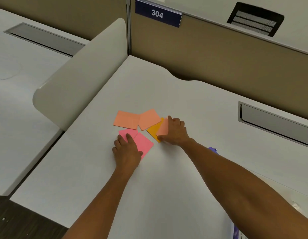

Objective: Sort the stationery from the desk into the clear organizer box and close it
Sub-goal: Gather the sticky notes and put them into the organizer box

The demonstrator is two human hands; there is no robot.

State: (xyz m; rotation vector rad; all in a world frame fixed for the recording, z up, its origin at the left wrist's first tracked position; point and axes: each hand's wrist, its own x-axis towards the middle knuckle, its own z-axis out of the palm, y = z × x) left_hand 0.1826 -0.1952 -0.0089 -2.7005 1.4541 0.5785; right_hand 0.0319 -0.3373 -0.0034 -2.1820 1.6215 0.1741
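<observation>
Several square sticky-note pads lie in a loose cluster on the white desk [167,178]. Two salmon pads [127,119] [149,119] sit at the far side and two pink pads [144,144] at the near side. My left hand [127,152] rests flat on the pink pads, index finger pressing the left one [123,132]. My right hand [175,133] pinches a salmon pad [163,129], tilted up on edge over a yellow-orange pad [153,131]. The clear organizer box is not plainly seen.
A curved white divider panel [80,75] stands at the desk's left edge. Tan partition walls with a "304" sign [157,14] close the back. A grey cable slot [274,123] is at the right. A small purple item [213,150] peeks from behind my right forearm.
</observation>
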